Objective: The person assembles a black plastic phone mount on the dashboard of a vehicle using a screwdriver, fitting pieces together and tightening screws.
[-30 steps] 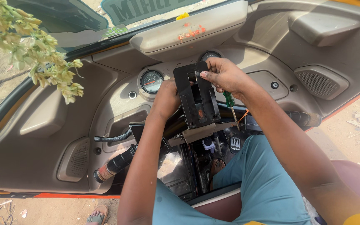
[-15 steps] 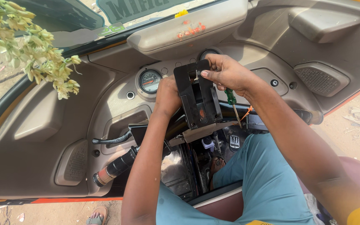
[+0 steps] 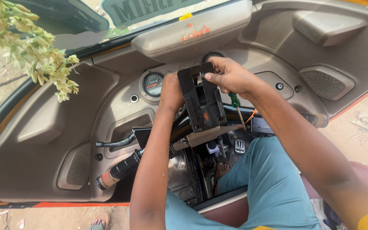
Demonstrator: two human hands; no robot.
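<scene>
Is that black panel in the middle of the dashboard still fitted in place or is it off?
Off. The black panel stands lifted clear of the dashboard, held at its top edge by the right hand, with exposed parts and wiring below.

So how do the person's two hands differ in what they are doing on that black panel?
The right hand pinches the top edge of the black panel and also holds a green-handled screwdriver; the left hand carries no tool. The right shows thumb and fingers; the left's fingers are hidden behind the panel. Both are bare and touch the panel.

green windshield sticker (image 3: 150, 10), top centre
</scene>
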